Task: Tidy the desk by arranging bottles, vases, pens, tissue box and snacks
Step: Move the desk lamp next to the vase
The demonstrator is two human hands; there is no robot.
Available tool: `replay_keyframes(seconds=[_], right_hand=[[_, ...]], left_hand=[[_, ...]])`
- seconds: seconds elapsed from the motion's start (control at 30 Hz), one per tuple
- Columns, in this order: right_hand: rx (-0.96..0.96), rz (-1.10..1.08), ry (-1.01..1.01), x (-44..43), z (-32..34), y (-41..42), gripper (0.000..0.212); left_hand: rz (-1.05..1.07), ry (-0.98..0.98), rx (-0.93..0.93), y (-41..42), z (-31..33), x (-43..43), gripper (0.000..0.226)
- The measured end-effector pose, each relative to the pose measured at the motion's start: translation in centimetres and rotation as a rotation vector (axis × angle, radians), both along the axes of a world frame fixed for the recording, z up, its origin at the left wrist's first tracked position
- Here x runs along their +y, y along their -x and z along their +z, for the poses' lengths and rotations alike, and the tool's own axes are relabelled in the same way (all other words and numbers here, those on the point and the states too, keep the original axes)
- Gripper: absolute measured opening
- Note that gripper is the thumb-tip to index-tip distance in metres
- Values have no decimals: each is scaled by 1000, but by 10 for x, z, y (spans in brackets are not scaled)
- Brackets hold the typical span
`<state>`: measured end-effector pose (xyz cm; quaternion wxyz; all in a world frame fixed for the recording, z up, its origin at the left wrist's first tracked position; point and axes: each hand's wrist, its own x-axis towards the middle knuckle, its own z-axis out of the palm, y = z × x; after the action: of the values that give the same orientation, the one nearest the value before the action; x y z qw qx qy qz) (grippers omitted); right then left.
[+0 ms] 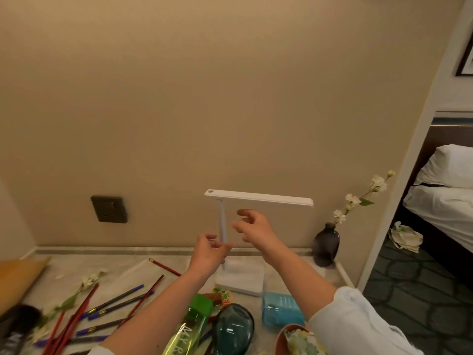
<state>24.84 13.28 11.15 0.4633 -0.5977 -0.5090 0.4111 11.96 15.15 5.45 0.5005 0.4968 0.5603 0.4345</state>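
White lamp point(258, 198) stands mid-frame on the cluttered desk point(76, 263), left hand point(210, 254) curled at its stem, grip unclear, right hand point(256, 229) fingers spread, empty; dark vase point(326, 243), right, holds flowers point(378, 183).

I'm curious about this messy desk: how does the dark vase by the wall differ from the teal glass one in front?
The dark vase stands upright by the wall; the teal vase lies on its side on the desk. The dark vase holds a white flower sprig; the teal vase shows none. The dark vase is smoky grey-purple, the teal vase glossy blue-green. Both look like rounded glass.
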Motion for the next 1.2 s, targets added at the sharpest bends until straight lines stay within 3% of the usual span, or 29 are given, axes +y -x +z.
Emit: replay_keyframes(seconds=[0.23,0.47,0.67,0.8,1.03,1.2], right_hand=[[-22,-31,3,33,-2,31,52],[-143,10,38,49,-12,40,28],[-188,-66,13,49,-10,17,31],[-107,-152,23,42,-2,-10,41],[-4,-290,-52,26,18,-64,45],[2,-344,-91,20,23,-102,45]], left_hand=[[-63,20,118,18,-8,29,49],[-175,6,255,11,-23,46,33],[-198,-22,173,-5,-19,48,21],[-218,-73,124,-26,-6,50,11],[-305,-185,67,-83,24,44,30],[-354,-184,30,-128,28,39,15]])
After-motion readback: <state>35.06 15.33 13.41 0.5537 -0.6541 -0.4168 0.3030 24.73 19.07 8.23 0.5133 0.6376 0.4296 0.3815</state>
